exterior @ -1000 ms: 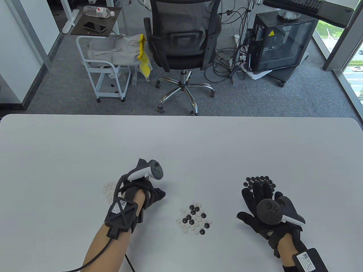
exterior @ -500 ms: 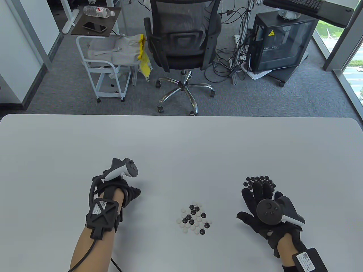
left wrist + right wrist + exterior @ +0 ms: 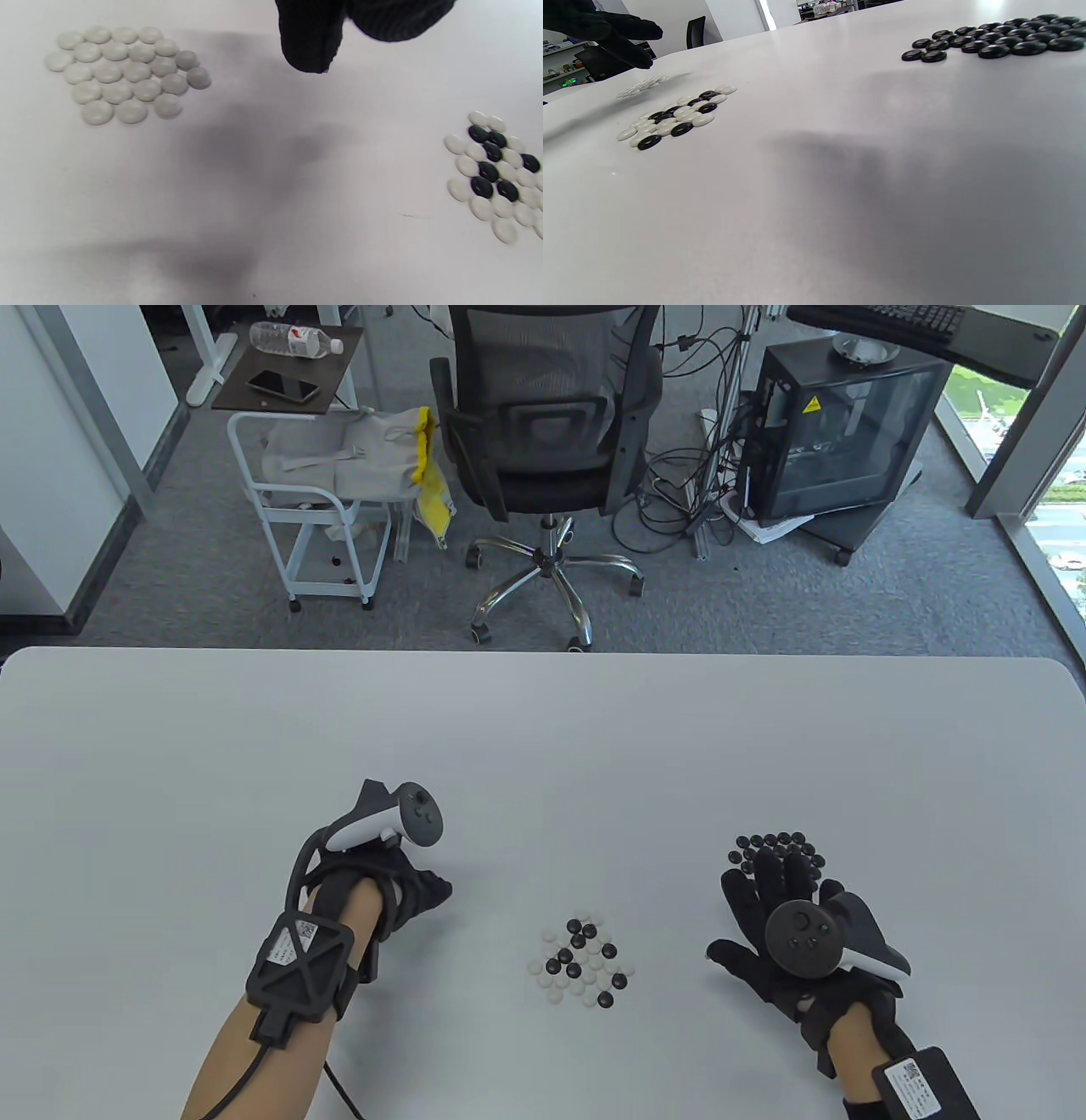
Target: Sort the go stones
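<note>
Two hands in black sensor gloves work over a smooth white table [image 3: 543,746] scattered with round, glossy go stones. The left hand [image 3: 405,891], a white-and-grey tracker [image 3: 399,819] strapped to its back, hangs above the table left of centre, forearm angled in from the bottom edge and a black cable [image 3: 246,1069] trailing from the wrist mount. Its fingers point to the right and slightly down; in the left wrist view two dark fingertips [image 3: 312,46] hang close together above bare table, and whether they pinch a stone cannot be told.

The cluster of sorted white stones [image 3: 123,72] lies packed in neat rows on the table; in the table view it is hidden under the left hand and arm. The mixed patch of black and white stones [image 3: 581,959] sits near the front of the table, between the two hands and apart from both.

The right hand [image 3: 776,908], carrying a dark round-faced tracker [image 3: 802,942], lies low over the table with fingers straight and fanned out, thumb stretched toward the left. Its fingertips reach the near edge of the cluster of sorted black stones [image 3: 776,848], which spreads just beyond them; the hand holds nothing.

Beyond the table stand a black mesh office chair [image 3: 547,432] and a white wire cart [image 3: 314,526].
</note>
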